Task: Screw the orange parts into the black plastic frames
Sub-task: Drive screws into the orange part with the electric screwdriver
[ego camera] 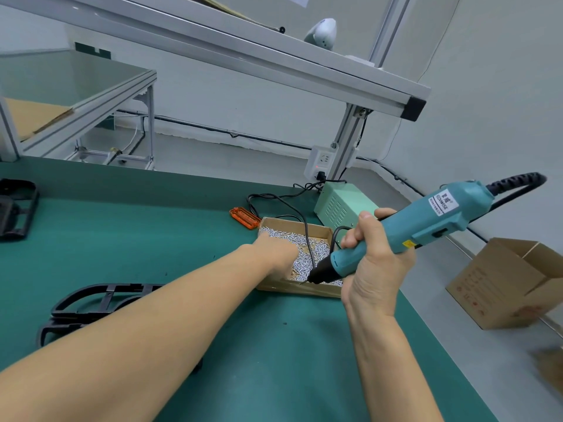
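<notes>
Now the right hand [370, 263] is wrapped firmly around the teal electric screwdriver [426, 226], its dark tip tilted down over the near edge of the shallow cardboard box [297, 289] filled with small silver screws [307, 251]. The left hand [278, 249] reaches into that box, down among the screws; its fingertips are hidden, so whether it pinches anything I cannot tell. One flat translucent orange plastic part [244, 218] lies on the green bench mat [152, 233], touching the box's far left corner. A black plastic frame [94, 303] sits near the left forearm, partly under it, and another black frame [16, 208] rests at the mat's far left edge, well apart.
</notes>
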